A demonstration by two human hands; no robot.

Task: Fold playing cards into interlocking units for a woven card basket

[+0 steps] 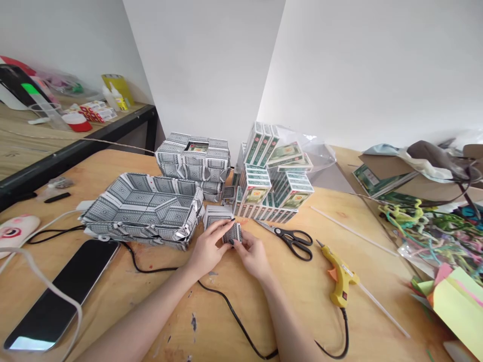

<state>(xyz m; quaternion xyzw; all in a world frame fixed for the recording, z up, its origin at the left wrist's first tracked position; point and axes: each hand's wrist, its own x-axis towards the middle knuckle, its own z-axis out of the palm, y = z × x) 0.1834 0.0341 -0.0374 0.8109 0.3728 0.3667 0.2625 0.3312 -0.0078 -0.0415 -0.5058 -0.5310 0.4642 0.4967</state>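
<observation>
Both my left hand (211,245) and my right hand (252,251) are closed on a small folded playing card piece (233,233) with a grey patterned back. They hold it between them, low over the table. Just behind it lies a stack of playing cards (217,213). To the left is an open tray made of playing cards (136,203), and a box built of the same cards (196,156) stands behind it. Black-handled scissors (292,240) lie right of my right hand, with a yellow glue gun (341,276) farther right.
Stacked green-and-white card boxes (264,186) stand at the back, beside a clear plastic bag (317,146). A black phone (64,296) and cables lie at left. Glue sticks (354,230), pipe cleaners (441,236) and coloured paper (458,301) are at right. A wall rises behind.
</observation>
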